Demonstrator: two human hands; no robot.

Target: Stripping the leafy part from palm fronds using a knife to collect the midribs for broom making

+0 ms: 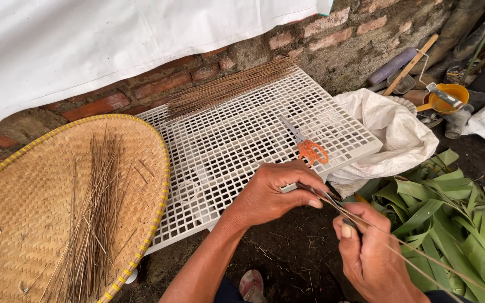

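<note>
Two bare hands meet low in the head view, over dark packed dirt. The left hand (pixel 273 193) is curled, its fingertips pinched on one end of a thin leaf rib (pixel 399 244), a pale, stiff, straw-like strand that runs down and to the right past the wrist of the right hand (pixel 369 252). That hand is closed in a loose fist around a small dark blade (pixel 348 220), thumb pressed up beside it, the blade touching the rib just where the two hands come together.

Behind the left hand lies a white plastic grid (pixel 237 140), flat, rigid and full of small square holes, one edge tilted against a rough brick wall (pixel 158 87). A bundle of brown ribs (pixel 228 87) rests along its far edge, and scissors (pixel 305 145) with orange handles lie near its right corner. To the left, a wide round woven tray (pixel 23 207) with a yellow bound rim holds a loose sheaf of dry ribs (pixel 94 219), fanned lengthwise. White cloth (pixel 113 39) hangs over the bricks.

On the right, long glossy green leaves (pixel 456 219) are heaped on the ground, with a crumpled white sack (pixel 391 134) just behind them. Further back stands a yellow funnel (pixel 449 96) among dim clutter. A pink sandal (pixel 252 285) shows at the bottom edge.
</note>
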